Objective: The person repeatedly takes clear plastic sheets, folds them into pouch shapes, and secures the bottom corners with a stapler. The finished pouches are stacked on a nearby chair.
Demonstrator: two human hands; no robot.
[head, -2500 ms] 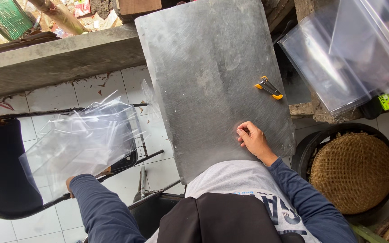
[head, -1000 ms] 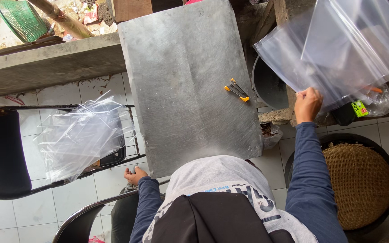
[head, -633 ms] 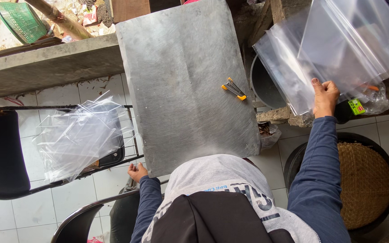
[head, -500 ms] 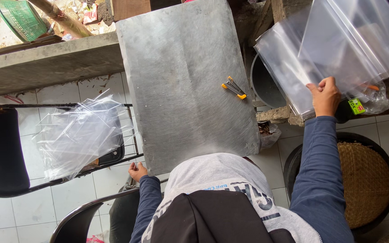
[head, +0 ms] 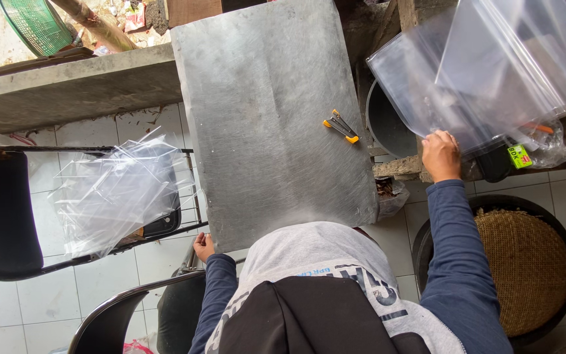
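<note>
From the head camera we look straight down on a grey metal sheet [head: 273,118] that serves as the work surface, and we place everything else by it. Off its right edge, our right hand [head: 441,155] reaches out with the fingers closed on the lower edge of a stack of clear plastic sheets [head: 492,72], which lies spread to the right of the metal sheet and above a dark round tub [head: 388,124]. On the metal sheet itself, near its right edge, rests a small yellow-handled cutter [head: 340,126], apart from both hands. Below the sheet's near left corner, our left hand [head: 202,247] sits low by a chair frame; its fingers look curled, but we cannot tell whether they grip anything. Left of the metal sheet, a black folding chair [head: 1,216] carries a loose pile of clear plastic bags [head: 119,190]. Right of the sheet and nearer to us, a round woven basket [head: 525,269] stands on the tiled floor.
</note>
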